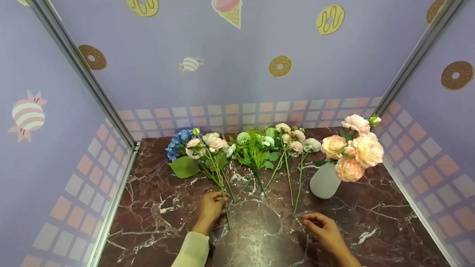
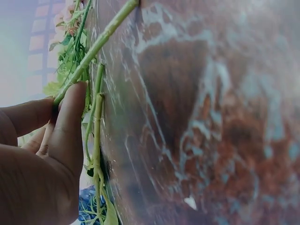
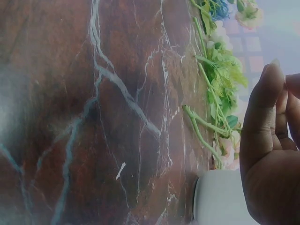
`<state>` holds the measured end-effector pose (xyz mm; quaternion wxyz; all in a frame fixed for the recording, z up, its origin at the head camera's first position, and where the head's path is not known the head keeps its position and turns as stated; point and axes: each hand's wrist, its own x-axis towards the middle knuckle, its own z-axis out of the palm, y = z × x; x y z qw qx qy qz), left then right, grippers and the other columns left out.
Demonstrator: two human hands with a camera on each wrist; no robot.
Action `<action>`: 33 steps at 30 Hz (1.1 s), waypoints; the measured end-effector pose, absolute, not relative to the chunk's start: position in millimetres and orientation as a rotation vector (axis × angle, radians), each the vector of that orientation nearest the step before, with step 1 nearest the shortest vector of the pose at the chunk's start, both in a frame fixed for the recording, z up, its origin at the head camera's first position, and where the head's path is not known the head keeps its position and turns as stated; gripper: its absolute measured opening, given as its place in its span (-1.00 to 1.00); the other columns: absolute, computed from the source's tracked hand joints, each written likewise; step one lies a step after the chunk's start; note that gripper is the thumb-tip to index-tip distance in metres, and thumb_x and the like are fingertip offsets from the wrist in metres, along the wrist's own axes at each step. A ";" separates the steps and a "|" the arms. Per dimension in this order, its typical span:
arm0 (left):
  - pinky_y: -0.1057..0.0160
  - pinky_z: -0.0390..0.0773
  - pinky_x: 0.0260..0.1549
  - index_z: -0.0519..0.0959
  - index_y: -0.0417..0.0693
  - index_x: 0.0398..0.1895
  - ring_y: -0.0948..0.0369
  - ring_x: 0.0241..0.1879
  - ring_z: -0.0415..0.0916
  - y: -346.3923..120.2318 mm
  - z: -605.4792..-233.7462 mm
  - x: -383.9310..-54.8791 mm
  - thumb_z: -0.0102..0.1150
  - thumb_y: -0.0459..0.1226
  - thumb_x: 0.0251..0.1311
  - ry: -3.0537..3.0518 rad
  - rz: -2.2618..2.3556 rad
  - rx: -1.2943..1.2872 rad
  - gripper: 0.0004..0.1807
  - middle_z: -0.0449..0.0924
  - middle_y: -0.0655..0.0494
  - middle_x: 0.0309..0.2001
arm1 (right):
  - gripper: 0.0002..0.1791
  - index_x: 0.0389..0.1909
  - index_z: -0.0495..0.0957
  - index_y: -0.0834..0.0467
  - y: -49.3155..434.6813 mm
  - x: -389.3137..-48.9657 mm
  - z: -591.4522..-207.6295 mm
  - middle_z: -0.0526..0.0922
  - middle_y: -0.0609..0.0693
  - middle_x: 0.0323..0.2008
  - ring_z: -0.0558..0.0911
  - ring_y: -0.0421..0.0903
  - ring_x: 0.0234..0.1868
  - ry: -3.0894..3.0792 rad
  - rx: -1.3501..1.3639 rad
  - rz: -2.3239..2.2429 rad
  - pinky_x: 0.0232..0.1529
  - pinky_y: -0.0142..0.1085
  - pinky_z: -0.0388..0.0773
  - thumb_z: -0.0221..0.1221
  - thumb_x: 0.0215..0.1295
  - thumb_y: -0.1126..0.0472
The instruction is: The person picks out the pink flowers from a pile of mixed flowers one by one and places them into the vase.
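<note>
Near the front left, my left hand pinches a green flower stem between thumb and fingers. In the head view this stem runs up toward pale pink and cream artificial flowers; its lower end points toward me. My right hand is over the table at the right, fingers loosely bent and holding nothing. It is nearest to the lower ends of the loose stems and the vase. The white vase stands upright at the right with large peach-pink blooms in it.
Along the back of the marble-patterned table lie a blue hydrangea, green foliage and several pale pink and white flowers on long stems. Purple printed panels enclose the back and both sides.
</note>
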<state>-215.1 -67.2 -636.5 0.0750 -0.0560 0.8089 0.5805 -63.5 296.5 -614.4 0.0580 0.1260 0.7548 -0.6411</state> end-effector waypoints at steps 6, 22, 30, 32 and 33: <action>0.17 0.87 -0.38 0.85 -0.26 0.11 0.03 -0.34 0.90 -65.8 -633.7 -206.9 0.44 -0.40 0.48 2.410 1.750 -0.156 -0.78 0.92 -0.23 -0.04 | -0.62 0.27 0.60 0.52 296.4 -62.8 -615.8 0.78 -0.10 -0.29 0.76 -0.19 -0.32 2.255 0.413 -1.959 -0.40 -0.27 0.81 0.28 0.67 0.31; 0.25 0.79 -0.48 0.87 -0.26 0.01 0.13 -0.47 0.82 -56.1 -624.4 -190.4 0.49 -0.44 0.40 2.443 1.777 -0.126 -0.83 0.91 -0.18 -0.20 | -0.62 0.26 0.62 0.51 292.4 -64.7 -614.5 0.78 -0.03 -0.32 0.74 -0.17 -0.34 2.305 0.432 -1.934 -0.46 -0.34 0.70 0.30 0.64 0.29; 0.18 0.89 -0.33 0.84 -0.34 0.06 0.03 -0.29 0.87 -54.2 -621.0 -181.1 0.47 -0.44 0.43 2.391 1.823 -0.040 -0.79 0.89 -0.15 -0.21 | -0.63 0.26 0.65 0.45 289.9 -68.0 -616.0 0.79 -0.05 -0.23 0.74 -0.17 -0.30 2.304 0.469 -1.929 -0.44 -0.29 0.75 0.32 0.63 0.28; 0.20 0.89 -0.33 0.83 -0.35 0.08 0.06 -0.28 0.87 -54.4 -620.5 -178.8 0.46 -0.43 0.44 2.387 1.824 -0.018 -0.77 0.89 -0.15 -0.22 | -0.64 0.25 0.65 0.45 289.0 -68.5 -616.4 0.78 -0.06 -0.23 0.72 -0.18 -0.31 2.305 0.460 -1.941 -0.43 -0.28 0.75 0.33 0.63 0.29; 0.20 0.89 -0.33 0.83 -0.36 0.09 0.06 -0.28 0.87 -54.4 -620.1 -177.8 0.46 -0.43 0.44 2.383 1.822 -0.011 -0.77 0.88 -0.16 -0.22 | -0.64 0.25 0.65 0.46 288.6 -68.7 -616.6 0.78 -0.07 -0.23 0.71 -0.19 -0.31 2.305 0.454 -1.946 -0.43 -0.28 0.76 0.33 0.62 0.30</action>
